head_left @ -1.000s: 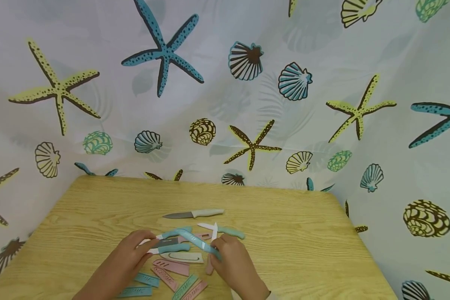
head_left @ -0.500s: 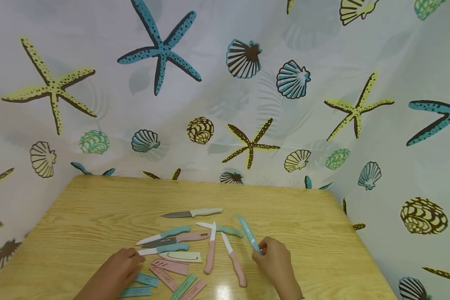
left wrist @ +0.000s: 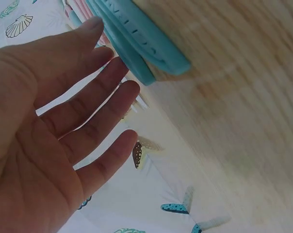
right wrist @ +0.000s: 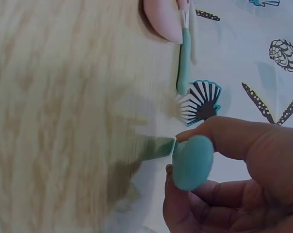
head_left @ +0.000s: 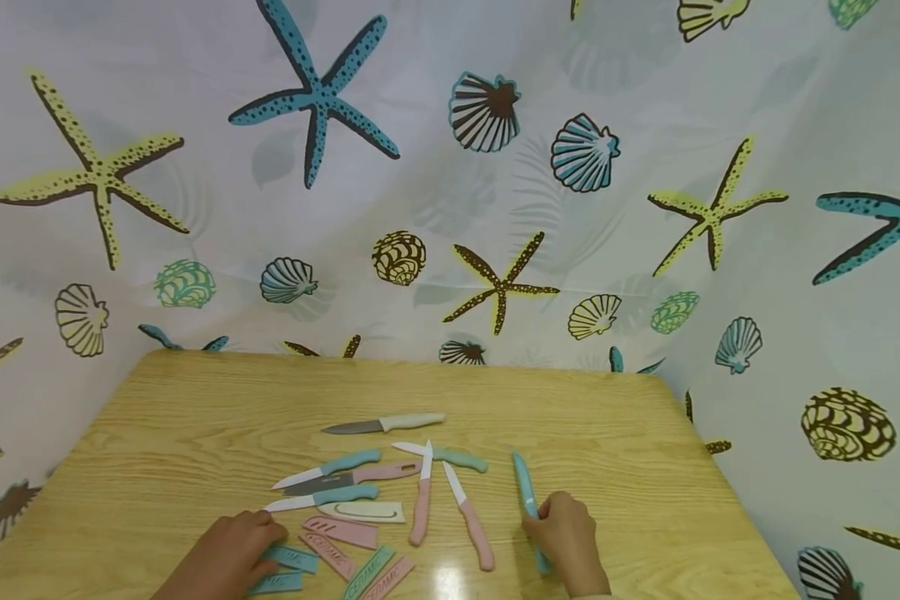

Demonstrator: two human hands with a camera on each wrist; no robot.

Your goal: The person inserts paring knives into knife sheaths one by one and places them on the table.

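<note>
My right hand (head_left: 567, 527) pinches a light-blue knife (head_left: 527, 490) in a matching sheath, at the right of the other knives. In the right wrist view, the rounded end of its handle (right wrist: 192, 162) faces the camera between thumb and fingers. My left hand (head_left: 228, 546) lies at the front left with nothing in its grip. Its spread fingers (left wrist: 100, 121) reach the ends of two blue sheaths (left wrist: 144, 36), one bearing raised lettering. Just beyond that hand lies a blue-handled white-bladed knife (head_left: 345, 494).
Several bare knives lie mid-table, including a pink-handled one (head_left: 475, 533), a green-handled one (head_left: 459, 459) and a white-handled one (head_left: 412, 422). Pink (head_left: 341, 532), green (head_left: 370, 572) and white sheaths (head_left: 363, 512) lie nearer. A patterned curtain (head_left: 420, 183) surrounds the wooden table (head_left: 607, 425).
My right hand has moved right with the sheathed knife, which now points away from me. My left hand has drawn back from the blue-handled knives. A pink-handled knife previously hidden by my right hand now shows.
</note>
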